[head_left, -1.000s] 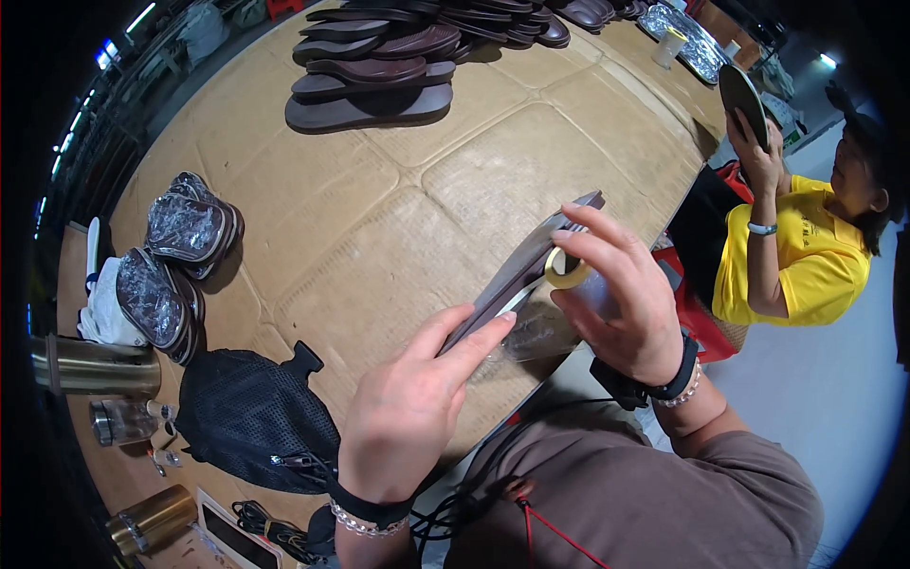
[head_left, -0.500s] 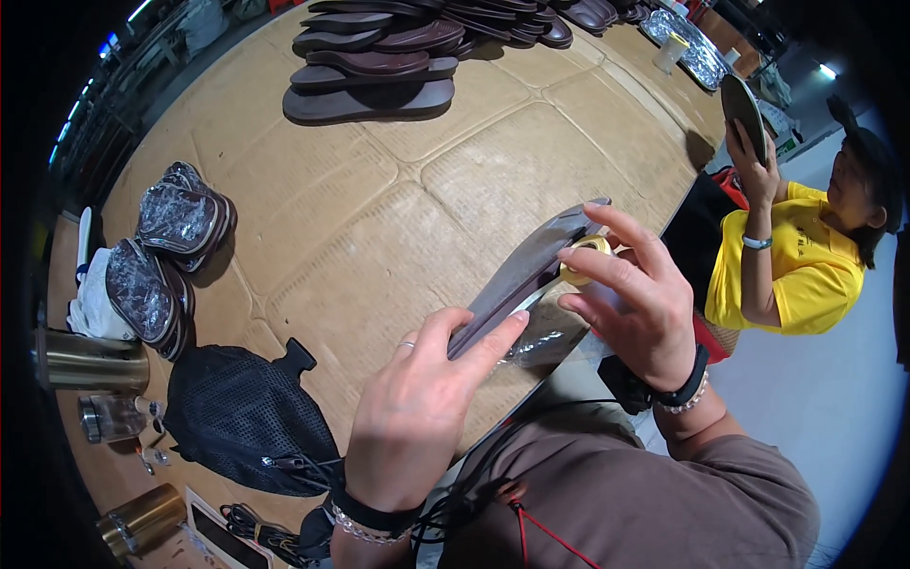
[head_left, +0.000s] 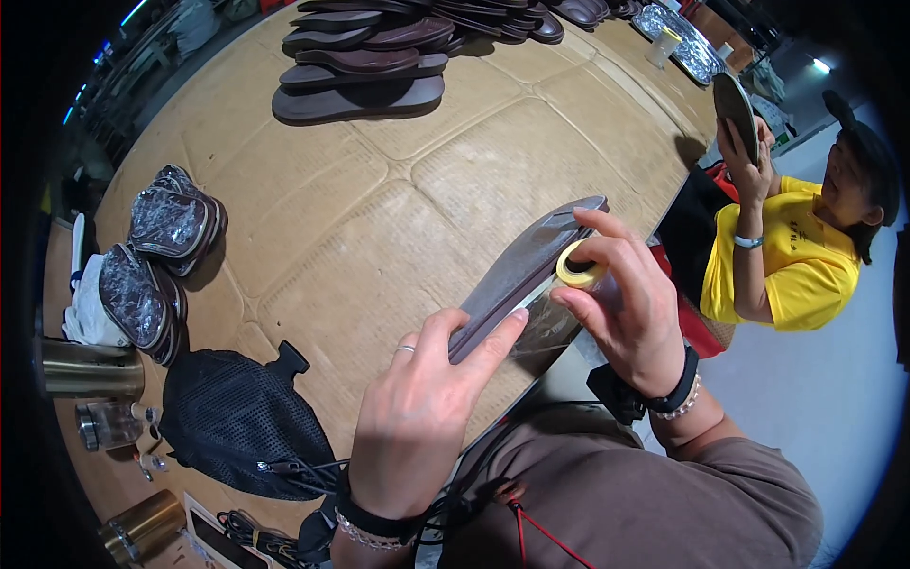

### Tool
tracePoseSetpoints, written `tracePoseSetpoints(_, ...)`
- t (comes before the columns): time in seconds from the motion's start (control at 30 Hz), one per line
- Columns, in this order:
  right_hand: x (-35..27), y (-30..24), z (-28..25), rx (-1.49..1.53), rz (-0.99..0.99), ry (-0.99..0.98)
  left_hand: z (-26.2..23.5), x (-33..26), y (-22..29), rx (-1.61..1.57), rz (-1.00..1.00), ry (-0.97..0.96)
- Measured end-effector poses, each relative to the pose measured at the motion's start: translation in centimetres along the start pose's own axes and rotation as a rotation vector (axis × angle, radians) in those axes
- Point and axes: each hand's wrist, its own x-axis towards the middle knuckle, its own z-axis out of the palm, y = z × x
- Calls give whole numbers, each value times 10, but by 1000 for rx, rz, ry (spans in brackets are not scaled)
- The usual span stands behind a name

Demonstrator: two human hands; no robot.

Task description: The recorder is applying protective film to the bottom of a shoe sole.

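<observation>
Head cam looking down: since a second ago the brown shoe sole (head_left: pixel 526 275) has swung up steeper over the cardboard-covered table (head_left: pixel 379 218), and the yellow tape roll (head_left: pixel 580 270) has slid along to its upper end, so the clear wrap looks like it's creeping toward the tip. Left hand (head_left: pixel 417 427) pinches the sole's lower end, thumb and fingers clamped on the edge. Right hand (head_left: pixel 626 303) has its fingers curled tight round the roll, right against the sole. Black mesh bag (head_left: pixel 237 427) sits just left of the sole, wrapped pairs (head_left: pixel 161 256) well beyond it.
</observation>
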Motion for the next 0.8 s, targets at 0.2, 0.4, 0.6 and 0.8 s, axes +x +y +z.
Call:
tracePoseSetpoints(0.2, 5, -2, -7, -26, -39, 41, 3, -1, 1, -4, 2, 13)
tracePoseSetpoints(0.4, 4, 3, -3, -84, 52, 146, 3, -1, 3, 35, -4, 18)
tracePoseSetpoints(0.6, 7, 1, 0, -154, -2, 173, 3, -1, 4, 37, 1, 33)
tracePoseSetpoints(0.8, 8, 0, 3, -195, -20, 180, 5, -1, 4, 54, 4, 51)
